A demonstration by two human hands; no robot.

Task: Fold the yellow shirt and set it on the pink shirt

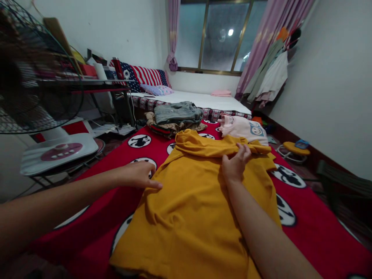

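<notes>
A mustard-yellow shirt (188, 201) lies spread on a red blanket (116, 155) patterned with black-and-white round figures. Its far end is bunched into a fold, and its near part shows soft wrinkles. My left hand (141, 174) is at the shirt's left edge, thumb on the cloth and apart from the curved fingers; some fingertips are hidden. On the far fold, my right hand (236, 162) has its fingers closed on the fabric. Just beyond the shirt lie a pale pink garment (242, 128) with a smiley print and a pile of folded clothes with grey jeans (177, 112) on top.
A fan (37, 77) stands close at the left, near a white-topped stool (61, 151) and a cluttered desk (99, 81). A bed (192, 99) is under the window. At the right are hanging clothes (273, 75), a round yellow stool (293, 148) and a dark chair (343, 178).
</notes>
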